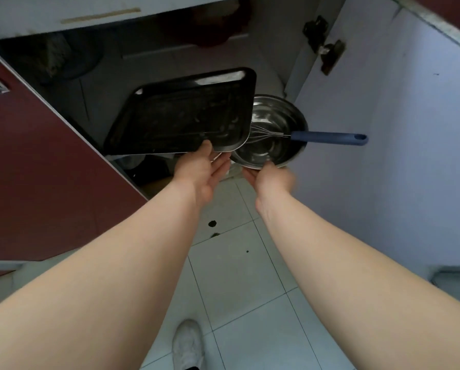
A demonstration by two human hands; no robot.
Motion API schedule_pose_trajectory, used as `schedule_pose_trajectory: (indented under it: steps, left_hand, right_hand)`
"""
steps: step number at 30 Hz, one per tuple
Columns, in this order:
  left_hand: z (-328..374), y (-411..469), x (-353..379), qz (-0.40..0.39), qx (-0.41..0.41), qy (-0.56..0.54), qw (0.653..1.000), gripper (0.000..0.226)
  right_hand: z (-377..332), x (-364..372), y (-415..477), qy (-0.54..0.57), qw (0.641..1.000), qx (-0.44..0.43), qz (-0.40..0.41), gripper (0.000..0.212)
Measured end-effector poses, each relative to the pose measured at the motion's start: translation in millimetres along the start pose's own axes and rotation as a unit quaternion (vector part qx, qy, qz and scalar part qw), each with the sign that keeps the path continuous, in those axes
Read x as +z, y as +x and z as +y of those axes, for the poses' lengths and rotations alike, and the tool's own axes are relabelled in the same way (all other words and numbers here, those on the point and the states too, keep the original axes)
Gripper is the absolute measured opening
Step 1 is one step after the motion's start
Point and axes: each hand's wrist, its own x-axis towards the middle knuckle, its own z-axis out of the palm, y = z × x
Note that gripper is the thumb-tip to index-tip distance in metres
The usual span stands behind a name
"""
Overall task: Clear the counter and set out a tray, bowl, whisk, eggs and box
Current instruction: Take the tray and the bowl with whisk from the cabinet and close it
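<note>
A black rectangular tray (180, 113) is held in front of an open lower cabinet, tilted, and overlaps the left rim of a steel bowl (274, 124). My left hand (202, 172) grips the tray's near edge, thumb on top. My right hand (271, 180) holds the bowl's near rim from below; it is blurred. Inside the bowl lies a wire whisk (327, 138) whose blue handle sticks out to the right. No eggs or box are in view.
The cabinet's white door (383, 116) stands open at the right, and a red cabinet front (41, 166) is at the left. Dim items sit deep in the cabinet (63, 57). Below is white tiled floor (236, 263) and my white shoe (187, 343).
</note>
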Motion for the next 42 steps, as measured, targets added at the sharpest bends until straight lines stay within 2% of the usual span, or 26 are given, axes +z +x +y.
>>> schedule_pose_trajectory:
  steps: [6, 9, 14, 17, 20, 31, 42]
  left_hand:
    - [-32.8, -42.8, 14.0, -0.003, 0.002, -0.022, 1.000, 0.033]
    - [-45.6, -64.8, 16.7, 0.013, 0.009, -0.017, 1.000, 0.030]
    - [-60.8, -113.0, 27.7, 0.036, 0.021, -0.016, 0.999, 0.017]
    - [-61.0, -143.7, 36.2, 0.035, 0.024, -0.008, 0.999, 0.019]
    - [-49.3, -183.3, 48.9, 0.033, 0.033, -0.002, 0.999, 0.022]
    - [-16.5, -301.7, 74.7, 0.047, 0.030, -0.001, 0.998, 0.021]
    - [69.6, -373.8, 104.2, 0.035, 0.093, 0.033, 0.995, 0.019]
  right_hand:
    - [-12.5, -62.0, -18.1, -0.023, 0.999, -0.017, 0.016, 0.011]
    - [-24.6, -89.0, -28.6, -0.011, 1.000, -0.010, 0.011, 0.017]
    - [-43.5, -127.4, -56.1, -0.058, 0.998, -0.010, 0.016, 0.028]
    - [-58.0, -144.5, -76.5, -0.047, 0.999, -0.021, 0.012, 0.030]
    - [-83.5, -156.6, -108.6, -0.043, 0.998, -0.037, -0.007, 0.023]
    - [-158.8, -192.8, -200.9, -0.050, 0.997, -0.060, 0.013, 0.025]
    - [-249.7, -162.4, -271.0, -0.050, 0.995, -0.083, -0.013, 0.032]
